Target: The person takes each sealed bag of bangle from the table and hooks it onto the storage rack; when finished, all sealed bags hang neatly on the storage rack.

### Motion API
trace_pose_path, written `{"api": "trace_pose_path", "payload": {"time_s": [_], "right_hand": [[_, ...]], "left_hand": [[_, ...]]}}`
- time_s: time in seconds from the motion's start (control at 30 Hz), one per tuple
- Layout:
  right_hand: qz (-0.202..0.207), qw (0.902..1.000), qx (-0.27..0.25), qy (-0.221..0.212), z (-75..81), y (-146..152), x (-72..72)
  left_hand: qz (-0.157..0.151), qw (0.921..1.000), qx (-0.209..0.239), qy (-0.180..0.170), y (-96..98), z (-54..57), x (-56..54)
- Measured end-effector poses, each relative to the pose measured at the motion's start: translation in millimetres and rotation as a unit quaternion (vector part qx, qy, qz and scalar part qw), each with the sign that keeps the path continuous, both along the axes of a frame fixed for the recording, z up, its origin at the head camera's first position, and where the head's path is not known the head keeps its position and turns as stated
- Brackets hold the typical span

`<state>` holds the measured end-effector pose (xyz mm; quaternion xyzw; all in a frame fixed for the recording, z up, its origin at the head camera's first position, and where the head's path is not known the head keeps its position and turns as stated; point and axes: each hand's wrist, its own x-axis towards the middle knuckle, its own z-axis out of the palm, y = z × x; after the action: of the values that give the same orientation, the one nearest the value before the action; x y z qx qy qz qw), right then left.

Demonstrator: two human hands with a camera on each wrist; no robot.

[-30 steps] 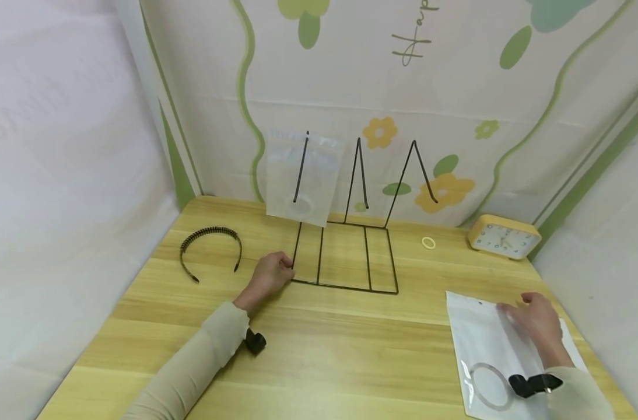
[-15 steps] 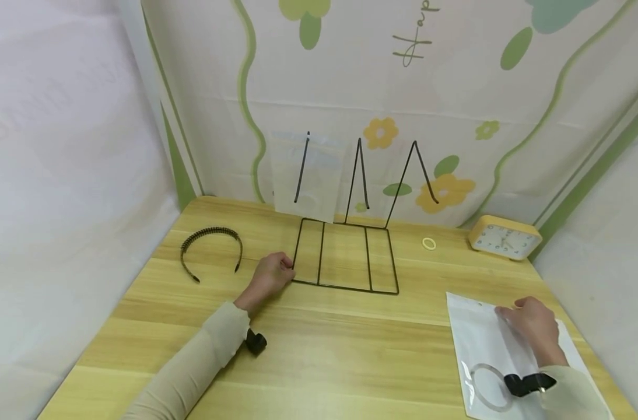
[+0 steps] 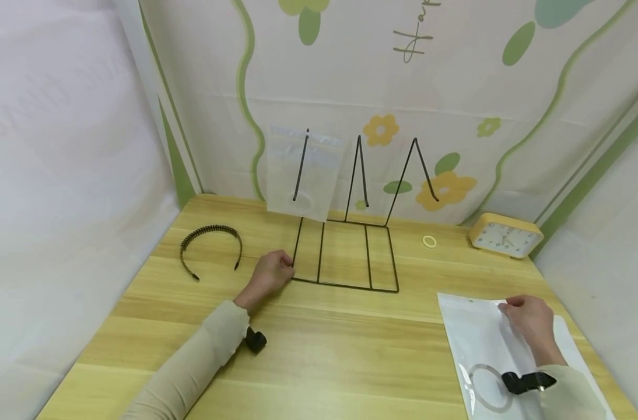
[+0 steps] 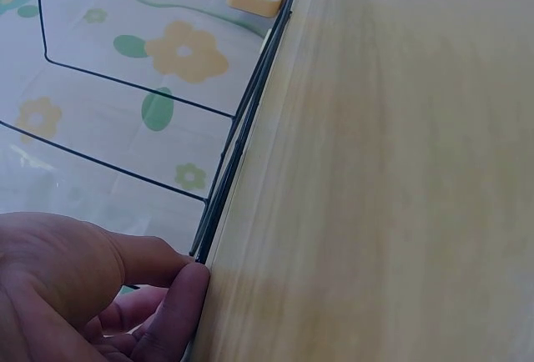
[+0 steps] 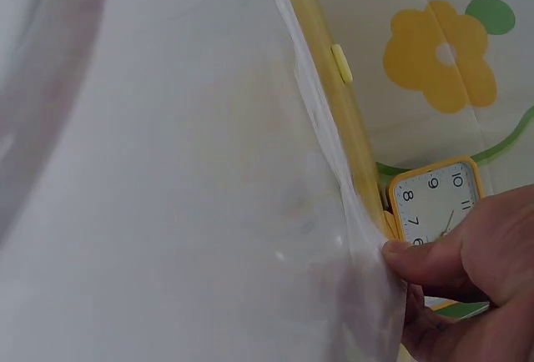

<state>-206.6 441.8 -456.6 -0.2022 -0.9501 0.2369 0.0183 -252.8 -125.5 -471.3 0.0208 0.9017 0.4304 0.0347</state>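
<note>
My left hand pinches the near left corner of a black wire rack. Its thumb and finger meet on the wire in the left wrist view. At the right, my right hand pinches the upper edge of a white plastic bag. A round ring shape shows through this bag; the forearm hides part of it. Close up, the right wrist view has the bag filling most of the picture. A translucent bag hangs from the rack's left upright hook.
A dark headband lies left of the rack on the wooden table. A small yellow ring and a yellow clock are at the back right. Patterned cloth stands behind the table.
The white bag's upper edge has shifted slightly left with my right hand on it. The hanging bag has swung a little. My left hand stays at the rack's corner.
</note>
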Motion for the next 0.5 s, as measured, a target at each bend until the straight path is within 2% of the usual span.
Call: {"api": "trace_pose_path", "payload": {"time_s": [0.1,0.23,0.37,0.5], "right_hand": [[-0.006,0.9999,-0.011,0.002,1.3,1,1.3],[0.001,0.9991,-0.016,0.040,0.9,4,2.1],[-0.016,0.9960,-0.060,0.064,-0.7,8,3.5],[-0.050,0.9896,-0.122,0.057,-2.4,10,3.0]], "left_hand": [[0.000,1.0000,0.001,-0.002,0.8,0.9,0.6],[0.001,1.0000,0.004,0.001,1.2,1.8,0.6],[0.002,1.0000,0.004,-0.002,1.5,1.7,1.0],[0.003,1.0000,-0.001,-0.003,1.9,1.3,1.4]]}}
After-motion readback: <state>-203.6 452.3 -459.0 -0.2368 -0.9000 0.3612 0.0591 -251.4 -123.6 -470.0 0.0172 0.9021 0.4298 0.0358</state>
